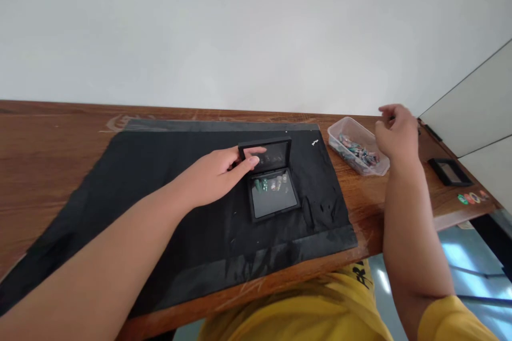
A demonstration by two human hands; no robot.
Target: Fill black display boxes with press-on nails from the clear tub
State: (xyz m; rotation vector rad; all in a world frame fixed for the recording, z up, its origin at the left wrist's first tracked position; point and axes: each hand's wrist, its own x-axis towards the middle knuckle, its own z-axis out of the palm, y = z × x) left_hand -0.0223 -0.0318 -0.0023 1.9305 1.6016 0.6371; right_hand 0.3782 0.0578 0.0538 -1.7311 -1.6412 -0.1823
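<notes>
Nearest to us, below both hands, a yellow shirt (320, 303) fills the bottom edge, and our 2 forearms reach out over the table (48, 149). A black mat (160, 245) covers most of the wood under the left arm.

Our left hand (218, 173) lies on the mat with the fingers stretched forward; the thumb and forefinger rest on the raised lid of a small black display case (272, 184), which stands hinged open just beyond the fingertips. The hand steadies the lid without closing around it. The case's long axis runs away from us with a slight lean to the right, the lid at the far end and the tray at the near end. In the tray, just right of the left fingertips, sits a short row of small pieces (272, 185), green and pale; we cannot make out what they are.

Our right hand (396, 130) hovers well to the right of the case, loosely curled, fingertips pinched together; whether something tiny sits between them we cannot tell. Just left of it lies a clear plastic tub (358, 146) holding a heap of mixed small coloured pieces, its long axis slanting from far left to near right. So the left hand is on the case, and the right is the one nearer the tub.

Right of the right hand lie a second black case (450, 171), shut flat, and a few coloured rings (472, 197) by the table's corner. Beyond everything rises a plain pale wall (240, 26).
</notes>
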